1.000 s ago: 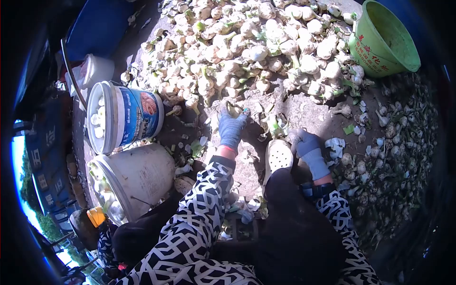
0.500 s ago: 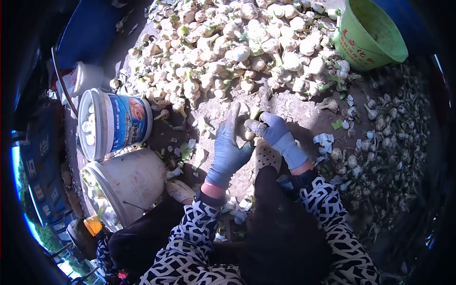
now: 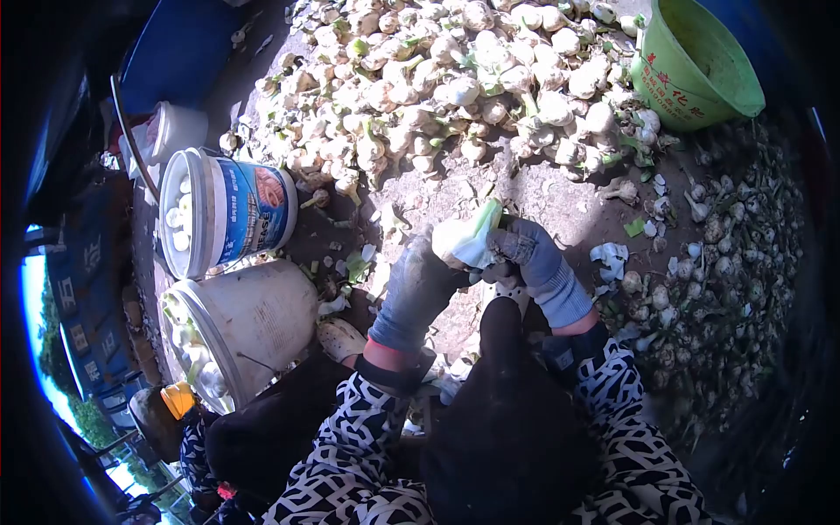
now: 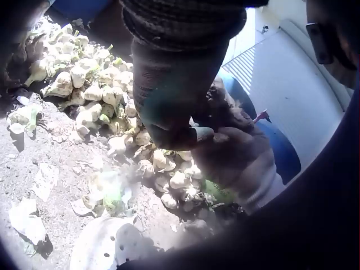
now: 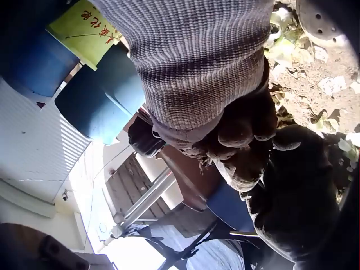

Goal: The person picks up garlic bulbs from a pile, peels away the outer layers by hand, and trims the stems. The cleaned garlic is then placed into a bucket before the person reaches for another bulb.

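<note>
A white garlic bulb (image 3: 461, 243) with a green stalk is held between both hands above the ground, in front of the person's feet. The left hand (image 3: 418, 284), in a grey-blue knit glove, grips its rounded end from the left. From the other side the gloved right hand (image 3: 541, 267) pinches it near the stalk, fingers curled in. Up close in the right wrist view, the pale bulb (image 5: 242, 177) shows between the right fingers (image 5: 236, 132) and the dark left glove (image 5: 298, 197). The left wrist view has the left hand (image 4: 174, 95) in shadow, the bulb mostly hidden.
A large heap of garlic bulbs (image 3: 411, 87) lies ahead. Two white buckets (image 3: 254, 210) with peeled bulbs lean at the left. At the far right stand a green bucket (image 3: 691, 79) and darker stalked garlic (image 3: 717, 262). Peelings (image 3: 610, 260) and a white clog (image 4: 107, 244) are close by.
Both hands, apart at first, have come together and drawn nearer the body. The bulb between them now shows a bright white side with its green stalk pointing up.
</note>
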The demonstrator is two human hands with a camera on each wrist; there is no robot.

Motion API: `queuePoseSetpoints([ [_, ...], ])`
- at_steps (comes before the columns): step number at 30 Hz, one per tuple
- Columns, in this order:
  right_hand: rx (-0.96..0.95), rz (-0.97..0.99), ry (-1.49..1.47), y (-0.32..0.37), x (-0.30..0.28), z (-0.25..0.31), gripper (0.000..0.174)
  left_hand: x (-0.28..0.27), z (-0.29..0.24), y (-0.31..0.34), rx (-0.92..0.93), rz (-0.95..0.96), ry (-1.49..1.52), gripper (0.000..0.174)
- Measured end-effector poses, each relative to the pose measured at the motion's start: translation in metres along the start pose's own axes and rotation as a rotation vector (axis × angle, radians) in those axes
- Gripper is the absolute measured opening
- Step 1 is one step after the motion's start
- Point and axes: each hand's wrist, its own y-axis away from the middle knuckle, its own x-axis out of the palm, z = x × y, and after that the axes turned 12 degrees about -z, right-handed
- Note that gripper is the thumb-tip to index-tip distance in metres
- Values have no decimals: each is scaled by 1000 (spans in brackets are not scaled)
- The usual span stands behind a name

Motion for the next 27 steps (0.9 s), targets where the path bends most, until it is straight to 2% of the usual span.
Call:
queuePoseSetpoints([
  [1,73,130,-109,2,6,4,27,-7,-6,-1,-32,67,-159,47],
  [2,108,212,-79,4,14,14,35,-12,5,-8,288,81,-349,40],
  [3,114,226,-77,2,18,11,35,-18,3,-10,184,69,-221,37],
  [5,179,329,-199,-4,29,8,36,-18,17,-15,46,-141,201,32],
  [6,192,291,-97,-5,33,13,35,-23,21,-13,-254,-195,375,32],
  [7,206,435,-220,-20,23,0,29,-25,11,-12,-544,-228,558,34],
  [9,165,272,-349,-30,26,-21,24,-14,-1,13,-372,-276,742,30],
  [10,199,383,-341,-35,22,-22,19,-19,-2,14,-365,-274,756,30],
  [11,157,466,-356,-41,18,-27,17,-33,0,16,-65,-196,250,31],
  [12,112,412,-339,-44,14,-34,20,-40,2,17,226,-108,-263,35],
  [13,72,357,-325,-43,15,-36,23,-38,4,19,220,-109,-262,35],
  [15,163,509,-410,-42,4,-32,32,-28,8,28,-482,-184,956,43],
  [16,23,456,-357,-39,0,-33,39,-26,-3,25,-306,-236,663,44],
  [17,-54,437,-294,-40,1,-32,38,-25,0,24,-157,-262,455,46],
  [19,-14,68,147,-19,17,-16,42,-19,-2,19,58,-342,271,51],
  [20,-230,72,495,-15,22,-5,38,-17,-7,17,62,-350,269,57],
  [21,-228,66,492,-9,31,6,38,-14,-9,17,60,-342,270,57],
  [23,14,-144,570,-2,47,21,30,-10,-12,17,159,-379,230,60],
  [24,46,-111,425,-5,42,17,25,-16,-13,15,109,-336,224,61],
  [25,48,-110,423,-5,39,20,25,-21,-5,15,75,-287,278,50],
  [27,123,128,234,-3,31,21,27,-47,-12,15,-324,0,697,45],
])
